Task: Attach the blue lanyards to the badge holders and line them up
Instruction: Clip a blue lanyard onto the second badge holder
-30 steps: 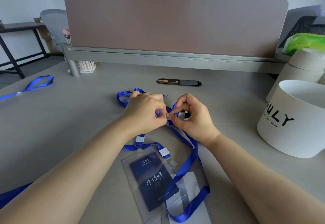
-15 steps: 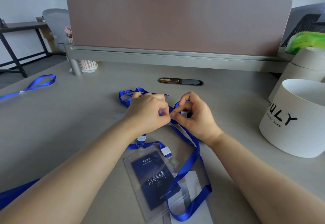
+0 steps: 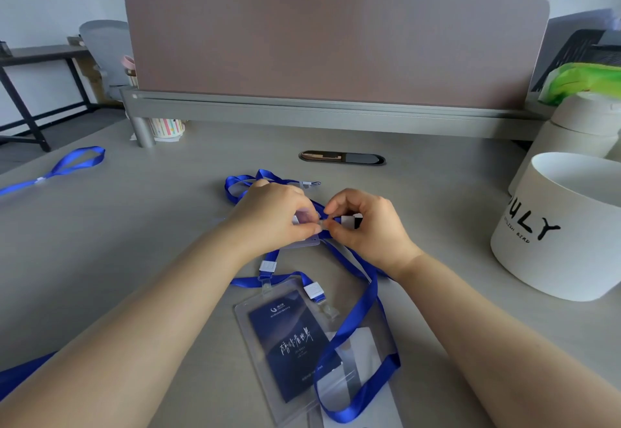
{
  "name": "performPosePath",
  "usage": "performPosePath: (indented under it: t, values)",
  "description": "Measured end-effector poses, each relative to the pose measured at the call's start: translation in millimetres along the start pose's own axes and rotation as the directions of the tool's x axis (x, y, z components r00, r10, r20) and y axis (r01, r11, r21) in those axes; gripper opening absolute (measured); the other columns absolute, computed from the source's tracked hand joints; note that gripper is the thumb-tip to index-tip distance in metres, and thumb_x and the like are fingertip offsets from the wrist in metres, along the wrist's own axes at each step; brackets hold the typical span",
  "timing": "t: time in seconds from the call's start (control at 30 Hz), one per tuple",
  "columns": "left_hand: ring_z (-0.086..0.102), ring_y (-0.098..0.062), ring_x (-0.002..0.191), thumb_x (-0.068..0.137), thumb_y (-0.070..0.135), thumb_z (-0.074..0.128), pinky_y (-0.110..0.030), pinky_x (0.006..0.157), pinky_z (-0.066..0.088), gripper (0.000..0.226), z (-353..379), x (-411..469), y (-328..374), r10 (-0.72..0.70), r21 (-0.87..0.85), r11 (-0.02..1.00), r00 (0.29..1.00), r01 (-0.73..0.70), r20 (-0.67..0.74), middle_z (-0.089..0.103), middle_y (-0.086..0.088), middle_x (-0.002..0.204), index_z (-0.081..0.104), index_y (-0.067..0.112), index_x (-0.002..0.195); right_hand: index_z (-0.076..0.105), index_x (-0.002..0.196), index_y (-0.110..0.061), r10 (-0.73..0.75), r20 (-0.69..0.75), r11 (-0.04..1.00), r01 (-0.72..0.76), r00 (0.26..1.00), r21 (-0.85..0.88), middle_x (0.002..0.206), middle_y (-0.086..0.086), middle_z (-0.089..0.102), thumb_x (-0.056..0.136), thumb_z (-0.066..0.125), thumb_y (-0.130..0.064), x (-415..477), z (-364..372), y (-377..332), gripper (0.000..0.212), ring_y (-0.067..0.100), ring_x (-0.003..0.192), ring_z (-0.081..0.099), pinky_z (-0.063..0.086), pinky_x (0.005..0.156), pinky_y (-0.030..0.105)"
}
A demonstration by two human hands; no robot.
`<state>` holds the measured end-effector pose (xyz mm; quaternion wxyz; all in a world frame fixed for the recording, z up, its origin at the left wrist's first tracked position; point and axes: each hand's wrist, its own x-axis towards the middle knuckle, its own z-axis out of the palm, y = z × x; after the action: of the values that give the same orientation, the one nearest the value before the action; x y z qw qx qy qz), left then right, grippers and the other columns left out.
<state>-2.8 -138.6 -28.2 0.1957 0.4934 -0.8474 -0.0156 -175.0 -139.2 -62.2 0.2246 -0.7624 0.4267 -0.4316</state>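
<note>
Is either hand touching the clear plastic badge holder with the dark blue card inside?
No: the left hand and the right hand meet at a lanyard clip farther back, clear of that badge holder.

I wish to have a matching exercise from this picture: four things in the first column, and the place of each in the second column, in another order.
Column one:
1. badge holder with the dark card
2. white round box
3. loose blue lanyard
4. striped cup

Column two:
A. far left on the desk
B. far right on the desk
C. front, in the middle
D. back, under the divider

Pairs: 1-C, 2-B, 3-A, 4-D.
</note>
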Motion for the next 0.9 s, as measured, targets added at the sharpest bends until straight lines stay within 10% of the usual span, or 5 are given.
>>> performPosePath:
  t: [0.23,0.43,0.67,0.9]
  values:
    - [0.056,-0.009,0.087,0.086,0.032,0.056,-0.029,0.087,0.030,0.011,-30,-2,-6,-0.032,0.135,0.990,0.999,0.028,0.031,0.055,0.013,0.084,0.067,0.031,0.086,0.061,0.082,-0.031,0.050,0.056,0.997,-0.047,0.997,-0.056,0.074,-0.014,0.064,0.076,0.073,-0.017,4,-13,2,0.020,-0.006,0.068,0.057,0.042,0.067,0.006]
    - [0.064,-0.009,0.092,0.087,0.022,0.059,-0.030,0.081,0.048,0.020,-64,-16,-23,-0.110,-0.253,0.955,0.978,0.153,0.178,0.069,0.008,0.089,0.058,0.034,0.071,0.066,0.083,-0.016,0.012,0.095,0.990,0.001,0.995,-0.138,0.071,-0.001,0.065,0.087,0.061,-0.019,21,-14,-12,0.007,0.025,0.068,0.060,0.043,0.059,0.014]
    - [0.061,0.006,0.080,0.086,0.018,0.062,-0.016,0.080,0.044,0.017,-105,-57,-71,-0.258,-0.345,0.888,0.951,0.303,0.169,0.068,0.029,0.074,0.068,0.033,0.080,0.045,0.058,-0.012,-0.100,0.065,0.986,0.107,0.993,-0.127,0.050,-0.003,0.035,0.091,0.050,-0.032,59,14,-52,0.038,0.008,0.047,0.033,0.030,0.050,0.016]
    - [0.064,-0.012,0.099,0.088,0.021,0.059,-0.035,0.096,0.046,0.013,-130,-119,-115,-0.416,-0.250,0.838,0.864,0.486,0.283,0.072,0.007,0.094,0.070,0.027,0.087,0.034,0.045,-0.013,-0.213,0.025,0.945,0.213,0.977,-0.250,0.039,-0.001,0.029,0.089,0.055,-0.036,105,72,-108,0.054,0.019,0.046,0.028,0.028,0.050,0.028]
